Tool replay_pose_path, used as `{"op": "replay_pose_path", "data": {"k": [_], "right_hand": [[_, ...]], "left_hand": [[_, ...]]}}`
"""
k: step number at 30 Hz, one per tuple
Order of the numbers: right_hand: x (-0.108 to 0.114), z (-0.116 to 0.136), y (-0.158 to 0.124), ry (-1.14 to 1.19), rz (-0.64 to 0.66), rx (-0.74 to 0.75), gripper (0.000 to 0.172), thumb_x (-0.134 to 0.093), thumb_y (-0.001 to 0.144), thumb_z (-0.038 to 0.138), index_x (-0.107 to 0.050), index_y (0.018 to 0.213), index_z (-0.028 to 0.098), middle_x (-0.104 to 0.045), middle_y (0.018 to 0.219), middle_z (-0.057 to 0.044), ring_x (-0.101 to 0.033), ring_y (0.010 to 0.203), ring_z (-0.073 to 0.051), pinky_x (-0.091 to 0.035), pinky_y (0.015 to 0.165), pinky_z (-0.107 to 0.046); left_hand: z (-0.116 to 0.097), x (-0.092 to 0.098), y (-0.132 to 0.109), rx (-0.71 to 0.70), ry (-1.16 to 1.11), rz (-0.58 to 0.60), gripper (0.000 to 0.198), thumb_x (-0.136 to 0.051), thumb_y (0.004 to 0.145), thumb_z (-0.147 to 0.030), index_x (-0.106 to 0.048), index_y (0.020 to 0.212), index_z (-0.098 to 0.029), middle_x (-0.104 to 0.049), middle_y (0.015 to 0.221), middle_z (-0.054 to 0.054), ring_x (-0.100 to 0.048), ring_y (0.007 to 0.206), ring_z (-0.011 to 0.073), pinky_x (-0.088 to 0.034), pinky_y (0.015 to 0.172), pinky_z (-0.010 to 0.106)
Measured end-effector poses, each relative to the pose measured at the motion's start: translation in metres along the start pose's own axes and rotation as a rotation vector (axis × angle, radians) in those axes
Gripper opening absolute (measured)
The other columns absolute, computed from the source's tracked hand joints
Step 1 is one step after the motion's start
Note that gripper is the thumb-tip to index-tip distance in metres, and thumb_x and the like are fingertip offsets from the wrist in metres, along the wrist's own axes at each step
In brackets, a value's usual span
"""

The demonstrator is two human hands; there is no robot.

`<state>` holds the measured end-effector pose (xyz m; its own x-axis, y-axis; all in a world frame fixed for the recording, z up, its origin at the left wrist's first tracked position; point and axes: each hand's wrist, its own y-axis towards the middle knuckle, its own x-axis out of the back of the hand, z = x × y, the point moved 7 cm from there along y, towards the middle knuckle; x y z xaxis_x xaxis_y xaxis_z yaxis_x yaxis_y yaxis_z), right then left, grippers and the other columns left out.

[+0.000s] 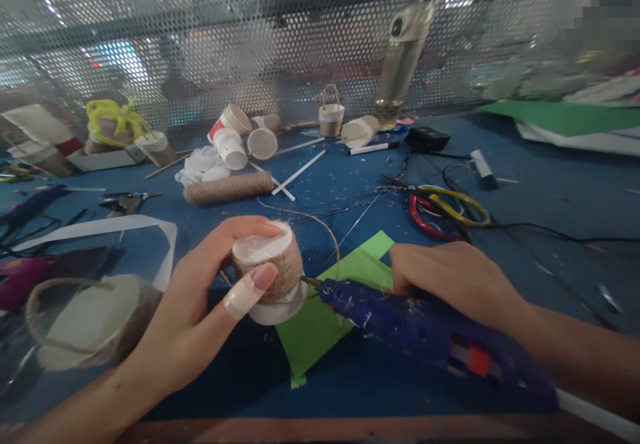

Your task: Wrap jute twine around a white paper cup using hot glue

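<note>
My left hand (215,284), with a bandage round its thumb, grips a small paper cup (277,274) wrapped in brown twine. The cup is tilted, its white base turned up and its white rim low down. In my right hand (450,274) is a blue hot glue gun (400,321), its nozzle at the right side of the twine wrapping. A loose strand of twine (333,227) curves from the cup toward the twine roll (227,188) behind it. Beneath the glue gun tip lies a green paper sheet (320,327).
Scissors with red and yellow handles (463,207) lie at right near black cables. Paper cups (233,147), a small twine basket (331,117) and a water bottle (400,64) stand along the perforated metal screen (300,44). A larger twine-handled basket (95,321) is at left.
</note>
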<state>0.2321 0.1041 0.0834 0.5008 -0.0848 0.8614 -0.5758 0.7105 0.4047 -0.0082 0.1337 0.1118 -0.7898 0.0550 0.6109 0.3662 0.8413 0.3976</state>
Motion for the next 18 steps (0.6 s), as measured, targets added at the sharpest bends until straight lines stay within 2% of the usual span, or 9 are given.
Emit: {"op": "replay_pose_path", "data": {"k": [4, 6, 8, 12, 15, 18], "right_hand": [[0.007, 0.0, 0.004, -0.023, -0.041, -0.068, 0.025, -0.05, 0.079, 0.014, -0.029, 0.082, 0.028, -0.046, 0.071, 0.007, -0.033, 0.056, -0.014, -0.021, 0.056, -0.032], [0.013, 0.0, 0.004, 0.007, -0.098, -0.092, 0.024, -0.052, 0.082, 0.016, -0.032, 0.082, 0.028, -0.043, 0.069, 0.008, -0.033, 0.055, -0.013, -0.024, 0.056, -0.03], [0.018, -0.001, 0.004, 0.082, -0.157, -0.12, 0.022, -0.056, 0.087, 0.018, -0.038, 0.081, 0.027, -0.045, 0.068, 0.008, -0.037, 0.054, -0.012, -0.029, 0.056, -0.029], [0.023, -0.005, 0.004, 0.255, -0.25, -0.221, 0.02, -0.068, 0.092, 0.022, -0.051, 0.082, 0.026, -0.06, 0.075, 0.006, -0.053, 0.06, -0.012, -0.042, 0.057, -0.028], [0.023, -0.002, 0.006, 0.42, -0.303, -0.238, 0.015, -0.069, 0.097, 0.02, -0.057, 0.094, 0.029, -0.067, 0.084, 0.006, -0.062, 0.066, -0.013, -0.053, 0.063, -0.028], [0.017, 0.002, 0.01, 0.507, -0.268, -0.227, 0.02, -0.077, 0.096, 0.029, -0.06, 0.107, 0.032, -0.072, 0.094, 0.005, -0.07, 0.075, -0.016, -0.06, 0.069, -0.03]], "left_hand": [[0.001, 0.0, 0.001, 0.016, -0.005, -0.001, 0.019, -0.06, 0.108, -0.042, -0.069, 0.123, -0.038, -0.075, 0.13, -0.003, -0.075, 0.112, 0.0195, -0.062, 0.093, 0.027], [0.003, 0.0, 0.001, 0.04, -0.034, -0.004, 0.02, -0.062, 0.107, -0.044, -0.069, 0.125, -0.037, -0.076, 0.128, -0.003, -0.076, 0.103, 0.0184, -0.063, 0.084, 0.025], [0.004, -0.002, 0.002, 0.065, -0.077, 0.007, 0.022, -0.064, 0.106, -0.046, -0.069, 0.124, -0.036, -0.076, 0.126, -0.002, -0.076, 0.1, 0.018, -0.063, 0.08, 0.024], [0.007, -0.009, 0.003, 0.114, -0.182, 0.043, 0.024, -0.068, 0.103, -0.049, -0.071, 0.12, -0.033, -0.075, 0.115, -0.001, -0.075, 0.093, 0.0172, -0.063, 0.077, 0.022], [0.012, -0.015, 0.002, 0.174, -0.272, 0.066, 0.03, -0.071, 0.101, -0.052, -0.07, 0.124, -0.033, -0.074, 0.117, 0.0, -0.075, 0.096, 0.018, -0.063, 0.08, 0.024], [0.016, -0.021, 0.001, 0.216, -0.363, 0.104, 0.033, -0.07, 0.101, -0.055, -0.069, 0.126, -0.034, -0.074, 0.122, 0.002, -0.074, 0.104, 0.0207, -0.064, 0.085, 0.027]]}}
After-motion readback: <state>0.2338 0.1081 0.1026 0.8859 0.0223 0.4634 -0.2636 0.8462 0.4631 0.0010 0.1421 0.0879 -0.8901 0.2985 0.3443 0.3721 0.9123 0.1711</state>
